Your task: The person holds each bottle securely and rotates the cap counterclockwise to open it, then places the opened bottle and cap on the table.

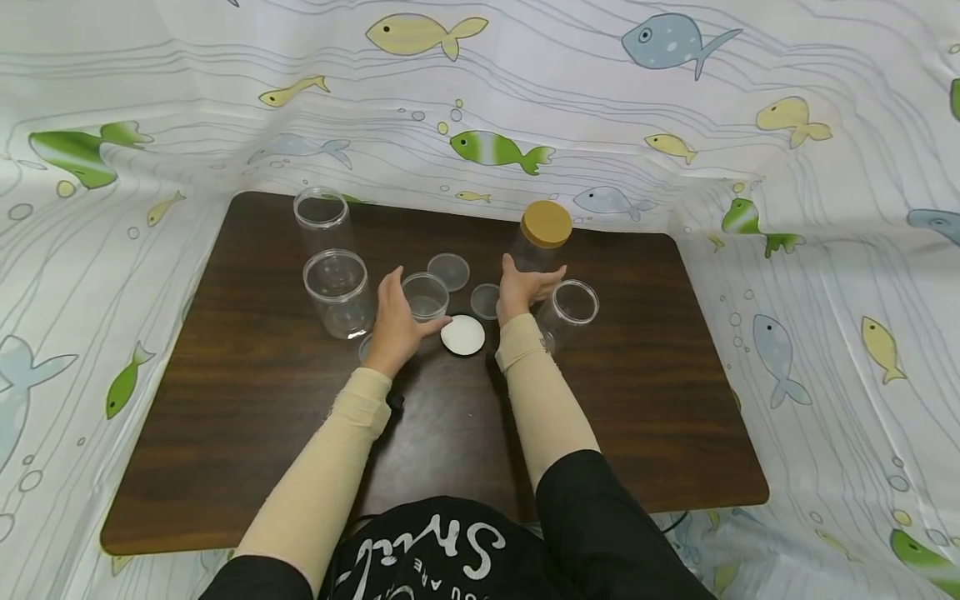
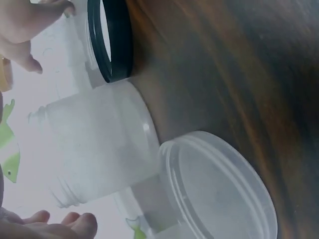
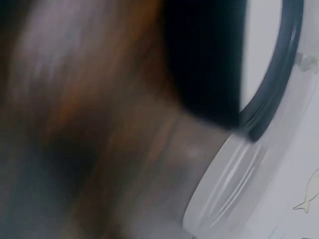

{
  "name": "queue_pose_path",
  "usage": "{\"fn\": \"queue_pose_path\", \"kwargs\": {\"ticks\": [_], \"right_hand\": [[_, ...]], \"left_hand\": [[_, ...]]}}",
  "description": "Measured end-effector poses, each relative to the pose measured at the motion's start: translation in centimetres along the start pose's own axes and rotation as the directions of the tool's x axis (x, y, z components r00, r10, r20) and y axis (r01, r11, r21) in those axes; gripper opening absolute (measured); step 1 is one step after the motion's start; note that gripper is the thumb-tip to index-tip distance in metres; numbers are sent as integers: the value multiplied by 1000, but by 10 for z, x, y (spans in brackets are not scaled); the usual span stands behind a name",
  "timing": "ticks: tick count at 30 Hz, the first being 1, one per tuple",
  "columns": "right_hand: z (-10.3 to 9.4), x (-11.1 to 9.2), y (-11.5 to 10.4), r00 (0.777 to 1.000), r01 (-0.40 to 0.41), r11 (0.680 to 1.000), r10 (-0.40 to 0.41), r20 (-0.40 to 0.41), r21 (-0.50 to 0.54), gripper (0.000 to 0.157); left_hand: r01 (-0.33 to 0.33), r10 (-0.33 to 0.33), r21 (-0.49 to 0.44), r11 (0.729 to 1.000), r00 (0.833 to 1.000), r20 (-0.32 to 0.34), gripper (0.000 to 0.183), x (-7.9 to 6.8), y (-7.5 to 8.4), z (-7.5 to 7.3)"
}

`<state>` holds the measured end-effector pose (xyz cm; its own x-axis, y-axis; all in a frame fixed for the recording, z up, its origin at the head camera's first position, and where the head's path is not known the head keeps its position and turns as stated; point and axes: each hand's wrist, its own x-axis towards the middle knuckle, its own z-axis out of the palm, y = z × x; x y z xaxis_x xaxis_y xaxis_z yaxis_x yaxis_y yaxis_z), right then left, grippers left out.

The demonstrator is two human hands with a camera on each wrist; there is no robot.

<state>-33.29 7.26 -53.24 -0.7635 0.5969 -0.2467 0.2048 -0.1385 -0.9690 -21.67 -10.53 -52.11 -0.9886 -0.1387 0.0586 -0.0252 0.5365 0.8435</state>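
Note:
My left hand [image 1: 397, 329] is spread beside a small clear open jar [image 1: 425, 292], its thumb reaching along the near side. In the left wrist view, the fingertips [image 2: 82, 226] show below this upright jar [image 2: 104, 144], with a gap between. A translucent lid [image 2: 219, 189] lies close by, largely hidden under the hand in the head view. A black-rimmed lid with a white liner [image 1: 462, 335] rests right of the thumb. My right hand [image 1: 523, 287], thumb and fingers parted, is between a gold-lidded clear jar [image 1: 546, 225] and an open clear jar [image 1: 573, 308], with nothing in its grasp.
Two larger open clear jars [image 1: 322, 208] [image 1: 341, 292] stand at the left. Two translucent lids [image 1: 448, 271] [image 1: 485, 301] lie between the hands. The brown table [image 1: 247, 433] meets a fish-patterned sheet [image 1: 390, 108] at its back and sides.

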Motion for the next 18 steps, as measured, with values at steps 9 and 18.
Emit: {"fn": "queue_pose_path", "kwargs": {"ticks": [9,18], "right_hand": [[-5,17,8,1000,6,999,-6,13,-44,93],[0,15,10,994,60,993,-50,99,-102,90]], "left_hand": [[-112,112,-16,994,993,-28,116,1,5,2],[-147,142,-54,988,987,-74,121,3,6,-5]]}}
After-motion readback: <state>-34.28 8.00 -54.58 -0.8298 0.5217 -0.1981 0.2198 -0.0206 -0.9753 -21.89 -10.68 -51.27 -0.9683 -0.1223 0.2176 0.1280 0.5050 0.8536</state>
